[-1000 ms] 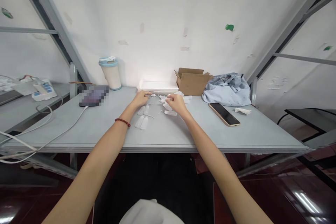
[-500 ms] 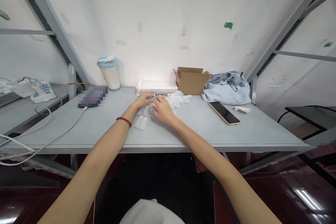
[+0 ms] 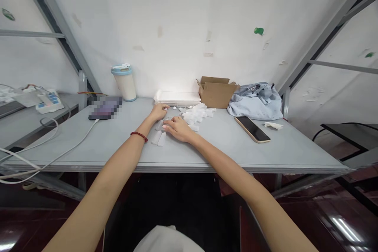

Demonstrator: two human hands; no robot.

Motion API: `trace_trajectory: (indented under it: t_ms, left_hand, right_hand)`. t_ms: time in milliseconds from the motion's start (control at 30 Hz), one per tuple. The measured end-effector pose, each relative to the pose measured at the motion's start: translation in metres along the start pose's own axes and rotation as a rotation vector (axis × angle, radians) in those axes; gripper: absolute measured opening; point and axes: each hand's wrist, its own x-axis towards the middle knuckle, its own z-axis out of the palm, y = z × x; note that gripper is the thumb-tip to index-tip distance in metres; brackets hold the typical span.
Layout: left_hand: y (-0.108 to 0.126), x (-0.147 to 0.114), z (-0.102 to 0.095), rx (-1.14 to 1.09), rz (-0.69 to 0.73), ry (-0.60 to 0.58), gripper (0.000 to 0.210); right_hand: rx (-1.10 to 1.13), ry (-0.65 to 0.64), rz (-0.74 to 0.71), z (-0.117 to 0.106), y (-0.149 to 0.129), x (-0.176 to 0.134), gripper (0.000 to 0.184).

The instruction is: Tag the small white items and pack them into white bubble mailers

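My left hand (image 3: 159, 112) rests on the table with its fingers curled together at the far side of the small white pieces. What its fingertips hold, if anything, is too small to name. Close beside it, my right hand (image 3: 179, 129) lies low over the tabletop, thumb and forefinger near each other at a translucent flat piece (image 3: 159, 126). Whatever those fingers grip is mostly hidden. Two pale flat tabs (image 3: 161, 139) lie just in front of the hands. A pile of several white translucent pieces (image 3: 195, 115) spreads behind and right of my right hand.
Along the wall stand a tumbler (image 3: 125, 84), a flat white box (image 3: 177, 98), an open cardboard box (image 3: 217, 93) and a crumpled blue cloth (image 3: 255, 102). A phone (image 3: 252, 129) and a crumpled tissue (image 3: 273, 125) lie right. Left, a blurred-screen device (image 3: 104, 108) has a white cable (image 3: 72, 147).
My right hand has moved slightly down and toward me, uncovering more of the white pile. My left hand has drawn a little left, so the two hands are farther apart.
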Motion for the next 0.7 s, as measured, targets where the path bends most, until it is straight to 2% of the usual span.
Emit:
trace_trajectory:
  t_ms: [100,233,333,433,533,700]
  left_hand:
    - [0.003,-0.001,-0.002,-0.016,-0.056,0.032,0.039]
    - [0.003,-0.003,-0.005,-0.105,-0.099,0.099,0.025]
    - [0.004,-0.005,-0.007,-0.269,-0.149,0.14,0.018]
    - [0.01,-0.009,-0.009,-0.476,-0.206,0.146,0.021]
    - [0.017,-0.013,-0.011,-0.648,-0.235,0.143,0.022]
    - [0.022,-0.016,-0.018,-0.807,-0.224,0.098,0.019]
  right_hand:
    - [-0.005,-0.001,0.033,-0.001,0.004,0.002,0.046]
    - [-0.002,0.007,0.045,-0.003,0.01,0.005,0.039]
    - [0.042,0.002,0.049,-0.005,0.012,0.006,0.031]
    - [0.104,0.012,0.035,-0.006,0.013,0.006,0.023]
    - [0.164,0.06,0.024,-0.005,0.017,0.006,0.017]
    - [0.224,0.195,0.02,-0.004,0.026,0.008,0.018]
